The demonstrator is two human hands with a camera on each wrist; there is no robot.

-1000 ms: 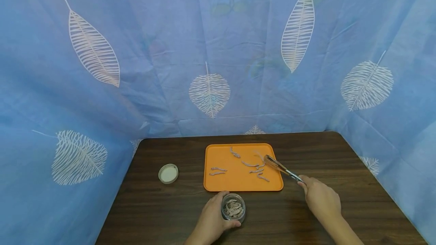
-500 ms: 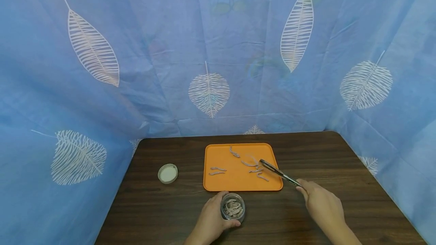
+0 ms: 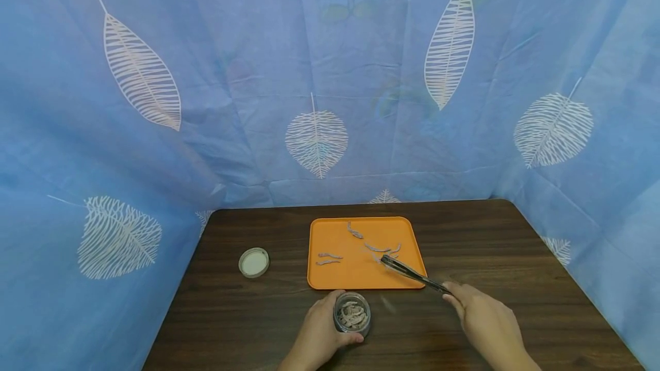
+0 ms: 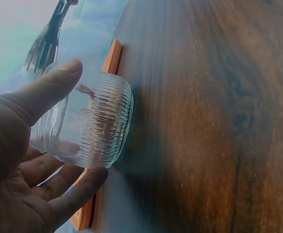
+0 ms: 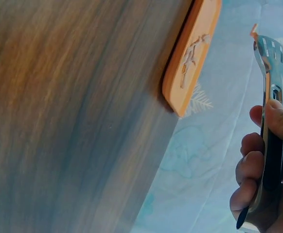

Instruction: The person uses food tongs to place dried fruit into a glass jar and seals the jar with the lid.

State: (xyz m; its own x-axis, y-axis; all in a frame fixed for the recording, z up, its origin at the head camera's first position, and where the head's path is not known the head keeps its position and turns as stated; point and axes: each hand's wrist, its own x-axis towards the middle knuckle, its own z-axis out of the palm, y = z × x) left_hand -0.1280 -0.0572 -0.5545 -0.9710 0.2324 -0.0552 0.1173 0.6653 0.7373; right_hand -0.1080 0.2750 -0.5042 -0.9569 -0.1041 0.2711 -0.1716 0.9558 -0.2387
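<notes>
My left hand (image 3: 318, 330) grips a clear ribbed glass jar (image 4: 110, 116) standing on the table just in front of the orange tray (image 3: 350, 280). Thumb and fingers wrap its sides; pale, dried, twisted strips (image 3: 353, 315) lie inside. In my right hand (image 3: 484, 318) are metal tongs (image 3: 412, 273), their slotted head over the front right part of the tray. The right wrist view shows a small strip (image 5: 254, 32) caught at the tongs' tip. Several more thin strips (image 3: 330, 255) lie scattered on the tray.
A round pale lid (image 3: 254, 263) lies on the dark wooden table (image 3: 227, 325) left of the tray. Blue cloth (image 3: 247, 130) printed with white leaves hangs behind and at both sides of the table.
My right hand has brought the tongs leftward and nearer to me, from the tray's right side toward the jar, with a strip in them. My left hand and the jar have stayed put.
</notes>
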